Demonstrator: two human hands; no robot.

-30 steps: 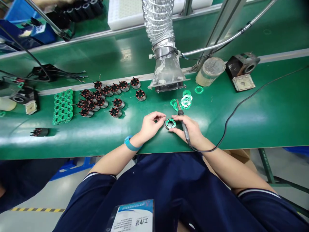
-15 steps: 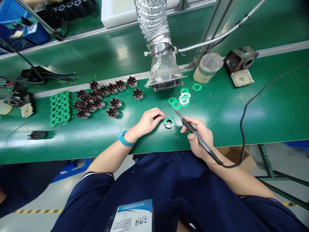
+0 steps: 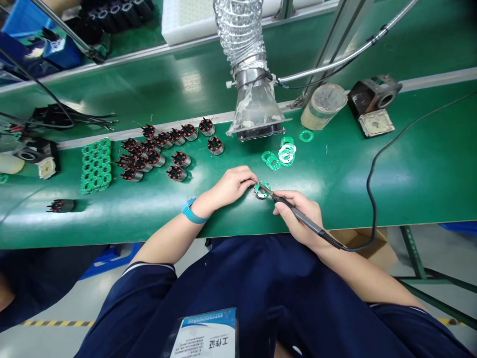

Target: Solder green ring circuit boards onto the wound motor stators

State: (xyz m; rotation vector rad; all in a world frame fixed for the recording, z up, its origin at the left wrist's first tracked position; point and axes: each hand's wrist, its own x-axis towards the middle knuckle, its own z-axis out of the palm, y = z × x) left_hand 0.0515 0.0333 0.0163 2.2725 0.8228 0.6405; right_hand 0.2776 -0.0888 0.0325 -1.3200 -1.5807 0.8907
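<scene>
A motor stator topped with a green ring-shaped circuit board (image 3: 262, 190) stands on the bench before me. My left hand (image 3: 235, 186) is closed, its thumb and fingertips pinched at the stator's upper left edge. Whether a fine wire is between them is too small to tell. My right hand (image 3: 300, 215) grips a soldering iron (image 3: 309, 222) like a pen. Its tip reaches over the ring board from the right. Just behind lie several loose green ring boards (image 3: 286, 150), partly overlapping.
Several copper-wound stators (image 3: 154, 158) stand at left, beside a stacked green board panel (image 3: 96, 166). A fume extractor hood (image 3: 257, 117) hangs over the bench. Behind it at right are a round tub (image 3: 323, 107) and an iron stand (image 3: 374, 102). The iron's cord (image 3: 369, 184) trails right.
My right hand has moved left and slightly down, bringing the soldering iron's tip from beside the loose boards onto the stator's ring board. My left hand keeps its pinch at the edge.
</scene>
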